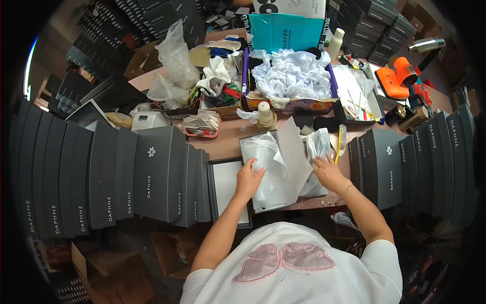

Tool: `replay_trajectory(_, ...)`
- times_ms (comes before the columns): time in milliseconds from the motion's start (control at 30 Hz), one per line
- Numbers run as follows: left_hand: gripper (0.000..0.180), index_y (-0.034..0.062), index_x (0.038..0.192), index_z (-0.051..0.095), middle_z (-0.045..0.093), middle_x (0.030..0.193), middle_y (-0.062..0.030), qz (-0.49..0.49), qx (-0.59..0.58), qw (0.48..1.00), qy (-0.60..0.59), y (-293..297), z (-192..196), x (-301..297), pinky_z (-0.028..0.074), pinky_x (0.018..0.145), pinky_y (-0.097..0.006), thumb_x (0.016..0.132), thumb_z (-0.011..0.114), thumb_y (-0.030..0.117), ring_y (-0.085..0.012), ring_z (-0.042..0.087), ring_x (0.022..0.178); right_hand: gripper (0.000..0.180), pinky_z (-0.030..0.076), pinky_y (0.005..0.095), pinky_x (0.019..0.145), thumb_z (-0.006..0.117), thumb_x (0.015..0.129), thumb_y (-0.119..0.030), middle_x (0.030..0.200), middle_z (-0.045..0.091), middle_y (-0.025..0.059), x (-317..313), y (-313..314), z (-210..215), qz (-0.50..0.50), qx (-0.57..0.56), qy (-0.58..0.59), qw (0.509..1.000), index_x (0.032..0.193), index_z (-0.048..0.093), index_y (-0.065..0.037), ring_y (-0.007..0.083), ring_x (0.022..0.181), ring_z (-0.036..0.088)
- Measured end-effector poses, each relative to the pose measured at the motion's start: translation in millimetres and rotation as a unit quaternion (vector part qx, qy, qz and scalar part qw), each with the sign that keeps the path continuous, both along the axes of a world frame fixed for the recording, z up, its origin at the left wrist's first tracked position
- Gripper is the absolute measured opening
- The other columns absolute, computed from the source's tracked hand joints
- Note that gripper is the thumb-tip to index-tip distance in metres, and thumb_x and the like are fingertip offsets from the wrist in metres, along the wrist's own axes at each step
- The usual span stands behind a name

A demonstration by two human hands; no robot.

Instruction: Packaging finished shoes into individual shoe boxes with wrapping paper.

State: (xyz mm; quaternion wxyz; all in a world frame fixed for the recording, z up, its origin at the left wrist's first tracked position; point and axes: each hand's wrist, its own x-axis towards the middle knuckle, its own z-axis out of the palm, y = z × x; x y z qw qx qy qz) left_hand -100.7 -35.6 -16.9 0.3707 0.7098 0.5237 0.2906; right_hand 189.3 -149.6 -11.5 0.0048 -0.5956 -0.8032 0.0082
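An open dark shoe box [247, 152] lies in front of me, lined with white tissue paper [271, 185]. One translucent sheet [295, 157] stands up and flares over the box's right side. My left hand [249, 178] is at the box's left edge, thumb and fingers apart over the tissue. My right hand [330, 174] has its fingers on a clear plastic bag [318, 143] with something pale grey inside, just right of the box. What is in the bag cannot be made out. Partly under the box's left side is a dark tray-like box part [230, 177] with a white inside.
Dark shoe boxes stand in rows at left [159, 175] and right [382, 169]. Behind are a bin [246, 76] of crumpled white tissue, a pump bottle [266, 115], a red basket [215, 133], a yellow-handled brush [341, 139] and an orange tape dispenser [392, 83]. A cardboard carton [111, 276] sits below left.
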Motion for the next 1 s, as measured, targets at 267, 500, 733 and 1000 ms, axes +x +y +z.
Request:
replay_trajectory(267,0.007,0.0034,0.092,0.058,0.058,0.072,-0.0049,0.161,-0.380,0.784,-0.463,20,-160,53,0.047,0.049,-0.029,0.087,0.054,0.007,-0.0159,0.056,0.057,0.039,0.044,0.0442,0.091,0.070,0.076,-0.017,0.122,0.056,0.0204,-144,11,81,0.000,-0.309,0.508,0.804,0.112,0.062,-0.006,0.0322,0.107,0.058)
replay_trajectory(500,0.023,0.0033,0.111,0.056,0.058,0.076,-0.0021,0.101,-0.141,0.957,-0.231,16,15,-64,0.045,0.051,-0.026,0.089,0.059,0.010,-0.0123,0.056,0.060,0.043,0.010,0.0659,0.106,0.072,0.072,-0.031,0.142,0.036,0.0218,-98,-17,2,-0.203,-0.014,0.088,0.975,0.107,0.064,-0.007,0.0409,0.138,0.020)
replay_trajectory(733,0.027,-0.0023,0.113,0.055,0.062,0.099,-0.0199,0.122,0.150,0.963,0.188,23,80,-169,0.049,0.075,-0.039,0.087,0.055,0.002,-0.0358,0.062,0.089,0.034,0.017,0.0595,0.108,0.066,0.080,-0.026,0.133,0.046,0.0184,-127,-3,50,-0.044,-0.014,0.126,0.991,0.106,0.062,-0.005,0.0350,0.134,0.031)
replay_trajectory(1000,0.040,0.0057,0.131,0.045,0.056,0.090,-0.0032,-0.016,-0.289,0.898,-0.333,-20,69,0,0.046,0.062,-0.021,0.092,0.055,0.011,-0.0064,0.052,0.070,0.032,0.029,0.0560,0.104,0.066,0.079,-0.019,0.124,0.053,0.0161,-166,16,3,-0.046,-0.093,0.230,0.968,0.107,0.060,-0.006,0.0329,0.120,0.047)
